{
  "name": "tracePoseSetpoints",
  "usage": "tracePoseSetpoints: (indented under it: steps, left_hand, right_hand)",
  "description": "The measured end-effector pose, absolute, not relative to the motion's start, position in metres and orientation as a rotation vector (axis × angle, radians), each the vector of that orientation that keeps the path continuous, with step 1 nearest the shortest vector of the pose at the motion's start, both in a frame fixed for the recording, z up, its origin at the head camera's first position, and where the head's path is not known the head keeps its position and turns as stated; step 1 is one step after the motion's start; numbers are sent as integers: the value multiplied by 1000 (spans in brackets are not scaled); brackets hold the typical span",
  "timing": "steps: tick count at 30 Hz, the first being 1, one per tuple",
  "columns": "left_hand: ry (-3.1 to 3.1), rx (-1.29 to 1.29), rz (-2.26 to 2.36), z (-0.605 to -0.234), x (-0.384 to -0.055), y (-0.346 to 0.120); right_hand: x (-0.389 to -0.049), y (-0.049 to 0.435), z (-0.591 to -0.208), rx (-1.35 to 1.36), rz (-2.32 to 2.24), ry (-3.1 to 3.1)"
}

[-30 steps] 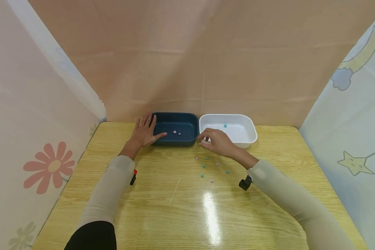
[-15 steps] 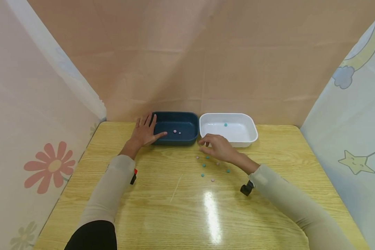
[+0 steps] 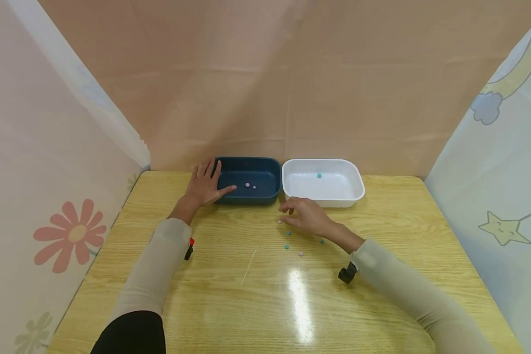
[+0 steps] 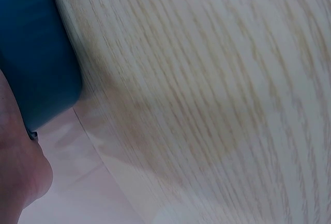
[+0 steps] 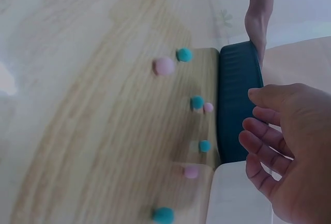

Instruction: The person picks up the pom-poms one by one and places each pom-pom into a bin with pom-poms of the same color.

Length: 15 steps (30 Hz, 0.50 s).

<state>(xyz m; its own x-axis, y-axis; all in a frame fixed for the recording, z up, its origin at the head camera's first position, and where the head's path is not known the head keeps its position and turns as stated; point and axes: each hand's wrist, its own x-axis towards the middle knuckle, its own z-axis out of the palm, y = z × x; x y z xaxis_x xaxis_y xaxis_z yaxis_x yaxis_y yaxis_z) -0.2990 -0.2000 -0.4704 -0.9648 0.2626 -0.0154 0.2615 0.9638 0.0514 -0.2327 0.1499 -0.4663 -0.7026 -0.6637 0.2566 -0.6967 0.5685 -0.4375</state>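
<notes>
My left hand (image 3: 203, 186) rests on the left end of a dark blue tray (image 3: 248, 200), fingers spread and thumb along the front rim. Two small pink balls (image 3: 247, 185) lie in that tray. A white tray (image 3: 340, 202) beside it holds one teal ball (image 3: 319, 175). In front of the white tray, my right hand (image 3: 307, 216) hovers low over the table with fingers loosely bent, and no ball shows between them in the right wrist view. Near its fingertips is a pink ball (image 3: 279, 221); teal balls (image 3: 288, 233) and another pink ball (image 3: 301, 254) lie closer to me.
Both trays stand side by side at the back of the wooden table (image 3: 230, 305), against a tan cloth backdrop (image 3: 265, 98). Patterned panels rise on the left (image 3: 35, 162) and right (image 3: 491, 187). In the right wrist view, several balls (image 5: 164, 66) lie scattered on the table.
My right hand has come down and back from the white tray's front rim towards the loose balls, now covering a teal and a pink one. The left hand stays on the blue tray.
</notes>
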Motion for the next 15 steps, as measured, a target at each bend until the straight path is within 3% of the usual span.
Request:
tracePoseSetpoints:
  steps: [15]
  left_hand:
    - [3086,407,70,-471,-300,-201]
  right_hand:
    - [-234,143,-483,1220,772,-2698]
